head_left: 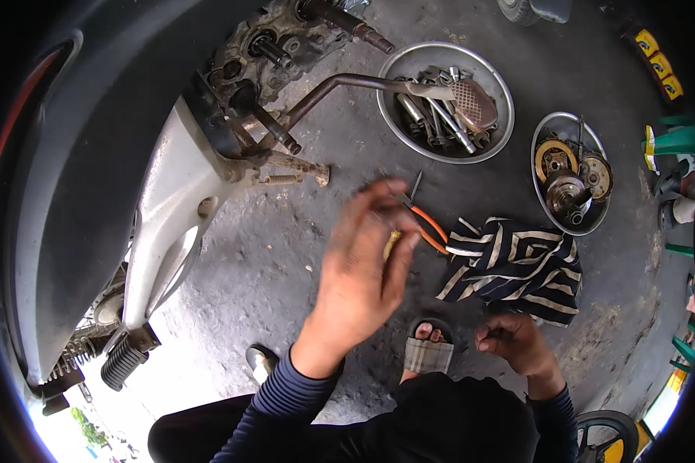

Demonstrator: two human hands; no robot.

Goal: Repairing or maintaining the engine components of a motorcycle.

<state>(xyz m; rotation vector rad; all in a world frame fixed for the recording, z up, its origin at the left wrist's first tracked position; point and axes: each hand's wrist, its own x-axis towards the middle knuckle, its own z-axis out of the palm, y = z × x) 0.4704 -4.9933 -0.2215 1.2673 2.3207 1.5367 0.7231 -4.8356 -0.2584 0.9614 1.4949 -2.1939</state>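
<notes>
A small brass-coloured piece (392,244) is pinched between the thumb and fingers of the left hand (367,258), which is raised above the floor (286,239) and blurred at the fingertips. The right hand (517,345) is held lower and to the right, with its fingers curled in narrowly; whether anything is gripped there cannot be told.

Just beyond the left hand's fingertips, orange-handled pliers (432,222) are seen on the floor, partly hidden by that hand. A black-and-cream striped cloth (525,266) is spread in crumpled folds to the right of the left hand and just beyond the right hand. Farther ahead of the left hand, a metal bowl (493,83) is filled with sockets and wrenches (449,123), and a ribbed pedal (475,104) on a bent steel bar (347,80) is extended over it. A second metal bowl (556,127), ahead of the right hand and slightly to its right, is loaded with round mechanical parts (567,189). Ahead and to the left of the left hand, a greasy engine (286,54) is exposed. A sandalled foot (428,349) is placed between the two hands.
</notes>
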